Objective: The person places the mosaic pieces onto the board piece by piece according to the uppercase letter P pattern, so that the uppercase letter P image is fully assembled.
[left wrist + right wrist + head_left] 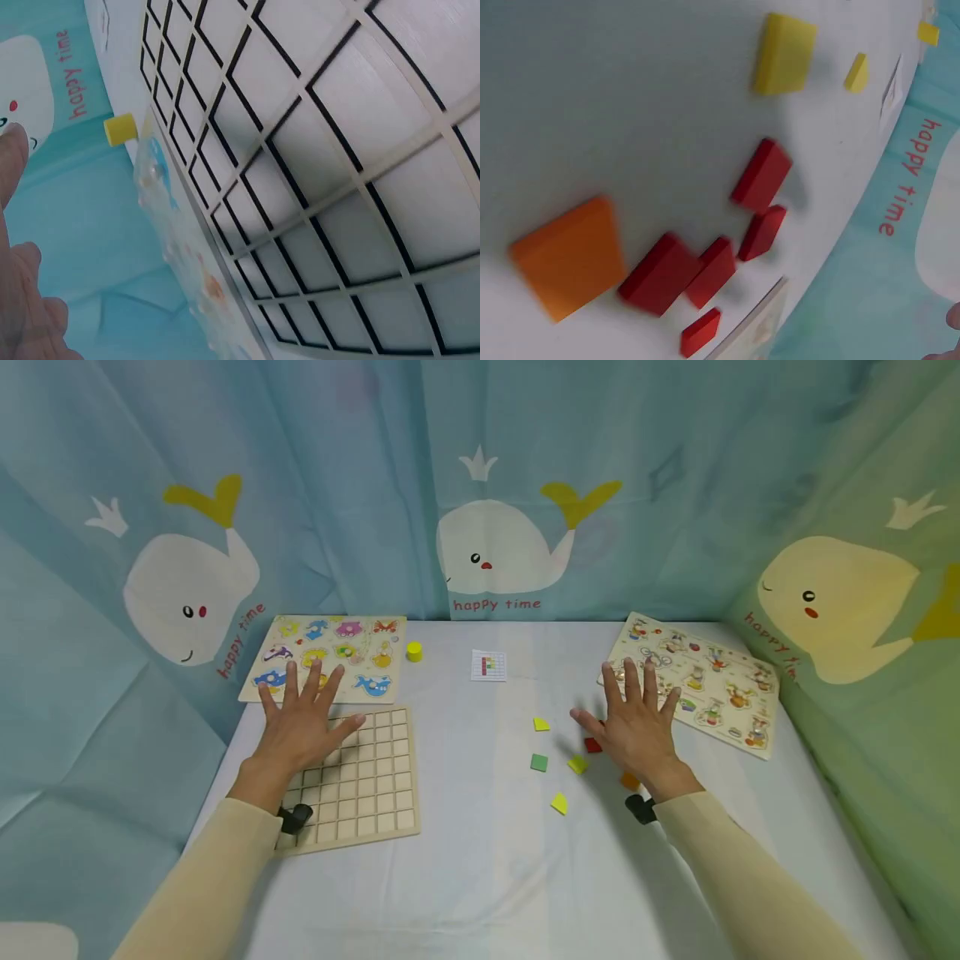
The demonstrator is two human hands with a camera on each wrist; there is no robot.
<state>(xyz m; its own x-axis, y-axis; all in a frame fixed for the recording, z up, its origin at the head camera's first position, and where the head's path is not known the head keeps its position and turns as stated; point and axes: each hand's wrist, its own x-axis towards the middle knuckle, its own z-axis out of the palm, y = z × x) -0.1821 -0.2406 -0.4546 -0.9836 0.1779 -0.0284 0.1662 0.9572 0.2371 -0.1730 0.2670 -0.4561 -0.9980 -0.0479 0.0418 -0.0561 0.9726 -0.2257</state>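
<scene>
My left hand (302, 731) hovers over a wooden grid board (367, 785) with its fingers spread, holding nothing. The board's square cells look bare in the left wrist view. My right hand (636, 735), fingers also spread, is above a group of small flat tiles and partly hides them in the head view. The right wrist view shows several red tiles (762, 174), an orange tile (570, 255) and a yellow tile (786, 54) beneath it. Left of that hand lie a green square tile (539, 762) and yellow pieces (559, 803), one with a rounded edge.
A puzzle board with sea animals (372, 686) lies at the back left, another puzzle board (720, 693) at the back right. A yellow cylinder (415, 651) and a printed card with a coloured grid (489, 666) sit near the back. Whale-print curtains (337, 485) enclose the white table (480, 877).
</scene>
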